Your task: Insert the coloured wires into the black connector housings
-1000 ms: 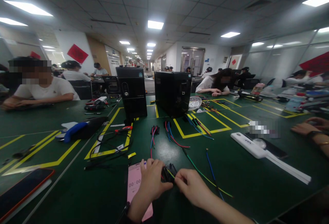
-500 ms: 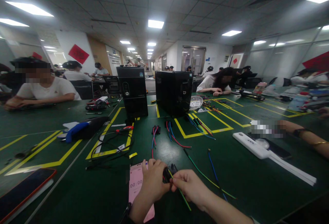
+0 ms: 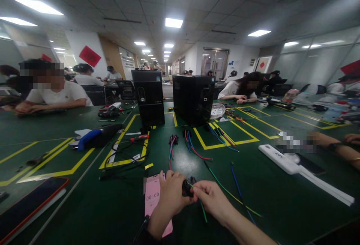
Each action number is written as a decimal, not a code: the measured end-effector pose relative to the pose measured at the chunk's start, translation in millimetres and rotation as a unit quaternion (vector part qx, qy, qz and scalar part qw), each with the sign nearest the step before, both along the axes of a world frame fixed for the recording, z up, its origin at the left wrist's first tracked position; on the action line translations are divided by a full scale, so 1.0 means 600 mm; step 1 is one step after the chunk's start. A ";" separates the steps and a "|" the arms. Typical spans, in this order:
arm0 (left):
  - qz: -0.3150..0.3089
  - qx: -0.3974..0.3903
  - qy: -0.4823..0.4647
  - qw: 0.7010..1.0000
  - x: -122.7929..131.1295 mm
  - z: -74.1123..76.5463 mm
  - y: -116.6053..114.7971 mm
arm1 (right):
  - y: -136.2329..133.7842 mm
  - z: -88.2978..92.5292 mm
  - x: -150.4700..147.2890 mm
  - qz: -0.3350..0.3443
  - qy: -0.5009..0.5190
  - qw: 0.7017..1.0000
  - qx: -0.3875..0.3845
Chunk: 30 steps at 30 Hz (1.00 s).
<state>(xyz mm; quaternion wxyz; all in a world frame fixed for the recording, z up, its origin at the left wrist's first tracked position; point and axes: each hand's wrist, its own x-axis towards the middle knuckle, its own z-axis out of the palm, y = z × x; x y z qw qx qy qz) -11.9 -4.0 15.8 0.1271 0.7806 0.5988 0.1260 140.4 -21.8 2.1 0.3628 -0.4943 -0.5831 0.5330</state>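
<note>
My left hand [image 3: 170,195] is closed around a small black connector [image 3: 187,187] held just above the green table [image 3: 84,207]. My right hand [image 3: 211,199] pinches a green wire [image 3: 203,210] at the connector's right side; the wire hangs down below the fingers. Under my left wrist lies a pink phone [image 3: 153,203] showing a timer. More loose wires lie close by: a long green one [image 3: 225,190] and a blue one [image 3: 237,188] to the right, and two small bundles with black plugs [image 3: 172,143] further back.
Two black computer cases [image 3: 149,96] [image 3: 193,98] stand at the table's middle. A white power strip [image 3: 281,158] lies right, another person's forearm [image 3: 337,148] beyond it. A blue-handled tool [image 3: 90,139], black cables [image 3: 126,155] and a red-edged tablet [image 3: 28,207] lie left. People sit around the table.
The view has drifted slightly. My right hand has drawn a green wire up to the connector, its loose end now hanging below my fingers. The other person's arm at right has shifted.
</note>
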 end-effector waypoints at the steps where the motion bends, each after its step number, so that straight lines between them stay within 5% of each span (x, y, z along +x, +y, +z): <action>1: -0.001 0.000 -0.002 1.000 0.000 0.000 0.000 | 0.001 0.000 0.000 0.000 0.003 1.000 0.004; 7: -0.001 -0.007 -0.003 1.000 0.000 -0.001 0.001 | 0.002 -0.006 -0.001 0.004 0.017 1.000 0.007; 14: 0.002 0.012 -0.006 1.000 -0.001 -0.006 0.002 | -0.005 0.010 -0.001 0.009 -0.079 0.995 -0.060; 25: -0.003 0.009 -0.012 1.000 -0.004 -0.008 0.002 | 0.008 0.012 0.013 0.019 -0.134 0.991 0.019; 30: -0.002 0.008 -0.009 1.000 -0.003 -0.008 0.005 | 0.003 0.018 0.013 0.007 -0.249 0.965 0.078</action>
